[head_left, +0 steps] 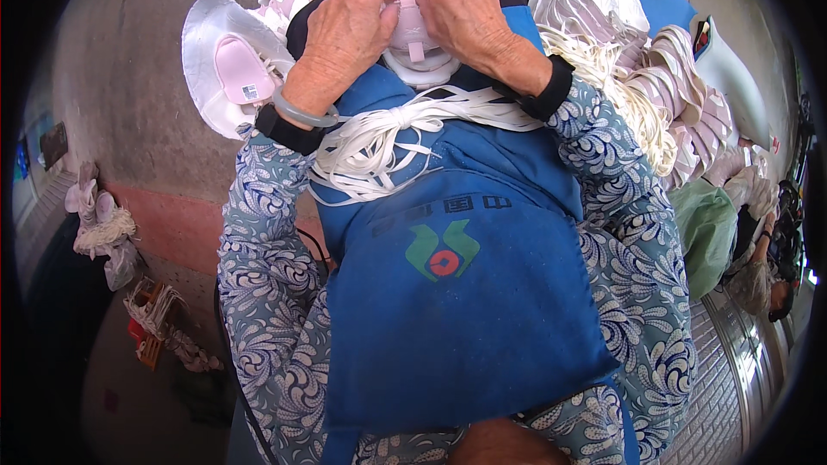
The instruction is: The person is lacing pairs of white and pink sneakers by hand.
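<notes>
Both hands are at the top of the blue apron (465,293). The left hand (349,21) and the right hand (465,13) each have their grip pinched shut on a white and pink shoe piece (413,34) held between them. A bunch of white laces (388,133) lies on the apron just below the hands. A pile of more shoe pieces (655,77) sits to the right of the apron.
</notes>
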The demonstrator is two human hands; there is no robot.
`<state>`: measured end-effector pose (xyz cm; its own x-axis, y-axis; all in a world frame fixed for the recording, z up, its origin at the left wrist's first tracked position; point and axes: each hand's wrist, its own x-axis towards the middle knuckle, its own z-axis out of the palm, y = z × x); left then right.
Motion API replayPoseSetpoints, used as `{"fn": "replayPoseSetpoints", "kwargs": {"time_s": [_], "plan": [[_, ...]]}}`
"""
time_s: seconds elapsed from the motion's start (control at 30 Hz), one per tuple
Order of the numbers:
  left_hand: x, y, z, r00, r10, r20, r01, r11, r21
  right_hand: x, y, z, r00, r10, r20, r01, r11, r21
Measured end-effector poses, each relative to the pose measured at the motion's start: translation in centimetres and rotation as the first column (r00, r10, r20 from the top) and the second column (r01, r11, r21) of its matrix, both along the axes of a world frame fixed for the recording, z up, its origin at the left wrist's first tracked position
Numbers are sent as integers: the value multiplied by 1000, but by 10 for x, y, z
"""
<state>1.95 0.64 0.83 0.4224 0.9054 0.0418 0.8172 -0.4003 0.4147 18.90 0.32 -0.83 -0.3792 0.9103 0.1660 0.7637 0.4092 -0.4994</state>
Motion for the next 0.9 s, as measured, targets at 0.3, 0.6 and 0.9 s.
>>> {"fn": "replayPoseSetpoints", "kwargs": {"time_s": [0.3, 0.6, 0.9], "plan": [[4, -3, -1, 995, 3, -98, 5, 997, 75, 7, 1, 5, 999, 18, -45, -19, 1000, -14], [-57, 5, 54, 532, 399, 747, 500, 564, -657, 5, -3, 34, 935, 208, -288, -213, 977, 15], [-48, -6, 32, 670, 612, 422, 115, 475, -872, -56, -43, 78, 689, 496, -528, -593, 805, -18]]}}
